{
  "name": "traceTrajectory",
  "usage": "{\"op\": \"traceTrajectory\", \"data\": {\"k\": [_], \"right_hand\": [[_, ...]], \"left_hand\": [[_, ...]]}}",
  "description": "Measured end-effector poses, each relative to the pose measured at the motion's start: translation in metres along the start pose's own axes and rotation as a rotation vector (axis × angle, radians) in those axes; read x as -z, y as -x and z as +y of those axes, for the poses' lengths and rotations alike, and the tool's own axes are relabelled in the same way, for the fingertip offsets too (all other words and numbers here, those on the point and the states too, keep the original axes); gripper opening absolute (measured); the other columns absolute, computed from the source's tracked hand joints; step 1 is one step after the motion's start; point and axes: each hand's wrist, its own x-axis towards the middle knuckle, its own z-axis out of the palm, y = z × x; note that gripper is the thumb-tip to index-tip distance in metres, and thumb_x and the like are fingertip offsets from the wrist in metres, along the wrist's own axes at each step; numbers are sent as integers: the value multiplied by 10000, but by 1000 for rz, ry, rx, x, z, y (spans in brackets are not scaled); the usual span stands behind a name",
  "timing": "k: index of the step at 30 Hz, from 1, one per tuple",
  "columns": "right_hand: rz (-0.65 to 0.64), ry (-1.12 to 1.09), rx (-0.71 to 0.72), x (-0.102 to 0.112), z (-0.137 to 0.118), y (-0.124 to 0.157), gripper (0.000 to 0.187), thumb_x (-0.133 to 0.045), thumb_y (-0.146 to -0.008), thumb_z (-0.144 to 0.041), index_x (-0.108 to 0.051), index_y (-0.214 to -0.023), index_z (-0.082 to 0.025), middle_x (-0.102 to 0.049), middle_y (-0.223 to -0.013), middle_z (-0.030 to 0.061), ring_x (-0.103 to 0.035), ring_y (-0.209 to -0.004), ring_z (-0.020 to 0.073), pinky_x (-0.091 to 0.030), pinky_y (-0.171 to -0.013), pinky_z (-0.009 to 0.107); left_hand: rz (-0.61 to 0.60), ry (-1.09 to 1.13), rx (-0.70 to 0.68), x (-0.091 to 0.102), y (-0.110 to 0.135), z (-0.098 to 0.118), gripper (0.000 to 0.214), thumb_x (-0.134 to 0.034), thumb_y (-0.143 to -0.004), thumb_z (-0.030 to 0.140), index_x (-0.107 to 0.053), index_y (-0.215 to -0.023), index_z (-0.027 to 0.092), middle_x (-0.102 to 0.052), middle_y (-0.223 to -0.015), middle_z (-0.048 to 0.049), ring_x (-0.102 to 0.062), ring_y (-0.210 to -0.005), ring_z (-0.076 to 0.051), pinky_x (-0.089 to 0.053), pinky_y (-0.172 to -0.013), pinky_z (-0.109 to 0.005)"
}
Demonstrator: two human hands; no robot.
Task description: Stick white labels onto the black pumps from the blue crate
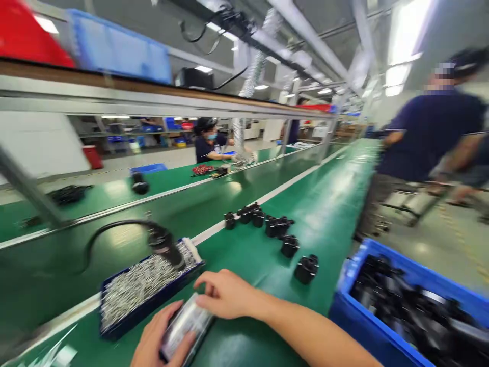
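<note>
My left hand is wrapped around an oblong, shiny silver-topped case with dark edges; blur hides its exact kind. My right hand has its fingers curled in a pinch at the far end of the same case. Just beyond both hands is a dark blue tray heaped with small silver screws. A black corded electric screwdriver rests tilted over the tray's far end. Several black plastic parts stand scattered on the green worktop, ahead and to the right.
At the right, a blue bin is full of black parts. A metal shelf frame spans overhead, with its strut at left. One person stands at right; another sits across the line. Plastic scraps lie lower left.
</note>
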Motion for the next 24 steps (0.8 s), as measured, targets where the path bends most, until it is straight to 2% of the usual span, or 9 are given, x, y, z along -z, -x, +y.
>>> {"op": "traceTrajectory", "data": {"k": [2, 4, 7, 10, 13, 16, 19, 22, 24], "right_hand": [[-47, -45, 40, 0, 3, 1, 290, -715, -937, -252, -731, -1224, -218, -702, -724, -39, -624, -624, 148, -458, -630, 239], [-74, -83, 66, 1, 7, -1, 295, -694, -941, -253, -716, -1230, -197, -685, -742, -28, -595, -618, 146, -455, -625, 247], [-60, -126, 99, 2, 12, -3, 347, -729, -898, -251, -705, -1241, -202, -687, -911, 11, -560, -651, 139, -459, -614, 253], [-62, -161, 150, 2, 13, -3, 393, -754, -874, -233, -691, -1261, -212, -661, -1034, 40, -535, -670, 135, -446, -582, 253], [-77, -187, 225, 1, 15, -3, 191, -733, -914, -238, -721, -1103, -210, -655, -1030, 46, -533, -681, 135, -441, -591, 260], [-80, -193, 309, -1, 17, -3, 46, -683, -955, -206, -719, -983, -210, -654, -1075, 57, -533, -677, 125, -465, -621, 272], [-68, -164, 340, -1, 16, -1, 158, -681, -941, -163, -721, -1074, -237, -644, -1152, 71, -567, -700, 135, -502, -617, 273], [-35, -175, 348, -1, 14, 0, 340, -734, -904, -164, -688, -1225, -265, -631, -1248, 95, -615, -766, 164, -539, -597, 268], [-22, -185, 363, -2, 12, 0, 287, -724, -925, -184, -695, -1200, -262, -653, -1209, 92, -619, -755, 168, -542, -586, 270]], "left_hand": [[-73, 59, 38, 8, 0, 13, 454, -758, -925, 475, -678, -1328, 281, -769, -1270, -78, -758, -1112, -300, -652, -952, -384], [-65, 142, 101, 11, -4, 22, 446, -734, -938, 427, -663, -1350, 272, -752, -1296, -92, -737, -1155, -294, -636, -985, -391], [-41, 270, 170, 11, -7, 30, 428, -719, -923, 335, -662, -1342, 270, -739, -1309, -88, -716, -1193, -282, -602, -1042, -402], [-30, 368, 185, 10, -8, 34, 411, -722, -897, 283, -675, -1304, 273, -742, -1280, -73, -710, -1180, -268, -584, -1041, -392], [-7, 408, 191, 11, -8, 35, 420, -731, -868, 275, -676, -1284, 263, -731, -1271, -80, -692, -1185, -277, -563, -1048, -413], [17, 396, 321, 12, -9, 36, 574, -795, -798, 321, -635, -1343, 241, -689, -1355, -116, -650, -1255, -326, -519, -1102, -475], [-1, 435, 429, 13, -9, 40, 597, -784, -798, 368, -613, -1350, 217, -695, -1337, -131, -661, -1223, -329, -518, -1084, -475], [10, 468, 394, 14, -8, 45, 487, -757, -821, 366, -653, -1270, 209, -738, -1209, -105, -698, -1095, -289, -551, -990, -407], [35, 479, 346, 15, -9, 48, 413, -764, -817, 347, -683, -1197, 207, -753, -1129, -84, -705, -1014, -263, -555, -931, -361]]}}
